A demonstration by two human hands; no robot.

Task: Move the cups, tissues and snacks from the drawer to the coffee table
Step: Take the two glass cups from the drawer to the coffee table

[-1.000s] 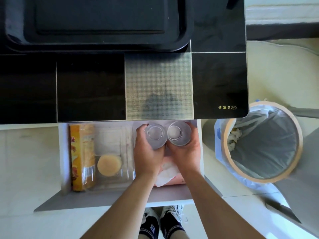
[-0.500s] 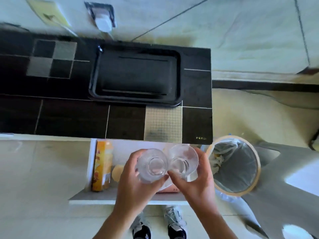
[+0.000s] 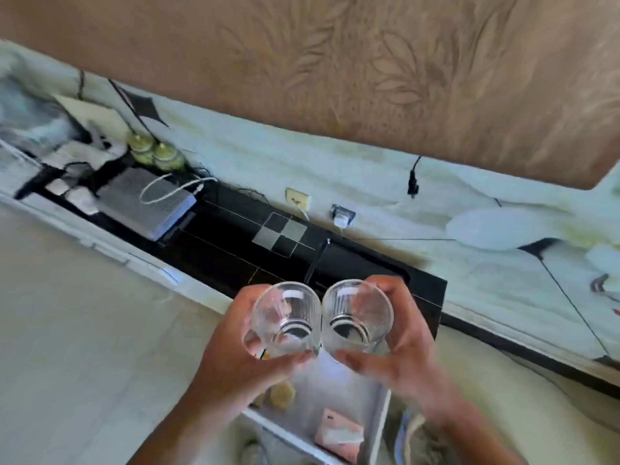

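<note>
Two clear ribbed glass cups, the left cup and the right cup, are held side by side with rims touching, above the open drawer. A second ago they sat low inside the drawer; they have since been lifted out and now hang higher, in front of the black cabinet top. The left hand wraps its curled fingers and thumb around the left cup; the right hand grips the right cup the same way. Both forearms reach up from the bottom edge. Below, a pink tissue pack and a round yellow snack remain in the drawer. The view has tilted upward, showing a grey box and patterned wall.
</note>
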